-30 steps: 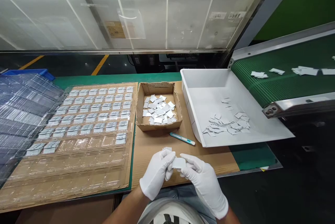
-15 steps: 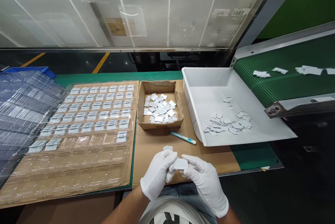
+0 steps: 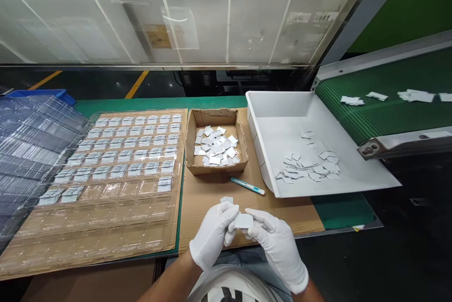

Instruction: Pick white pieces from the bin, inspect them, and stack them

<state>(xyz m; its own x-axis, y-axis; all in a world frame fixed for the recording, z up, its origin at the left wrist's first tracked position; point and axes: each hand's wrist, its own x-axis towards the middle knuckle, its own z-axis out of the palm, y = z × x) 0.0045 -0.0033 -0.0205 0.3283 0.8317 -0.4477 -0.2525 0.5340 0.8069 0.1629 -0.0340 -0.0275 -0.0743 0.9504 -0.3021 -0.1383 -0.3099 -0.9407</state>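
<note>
Between my two white-gloved hands is a small flat white rectangular piece, held level near the table's front edge. My left hand pinches its left side, and the fingers of my right hand close on its right side. Whether it is one piece or a thin stack I cannot tell. Just beyond my left fingers, a small stack of similar white pieces rests on the cardboard sheet. Farther off, a turquoise-and-white utility knife lies on that sheet.
A cardboard box holds loose white pieces. Right of it, a white plastic bin contains more, below a green conveyor belt carrying several. At left lies a clear compartment tray with stacks in its far rows, beside piled clear trays.
</note>
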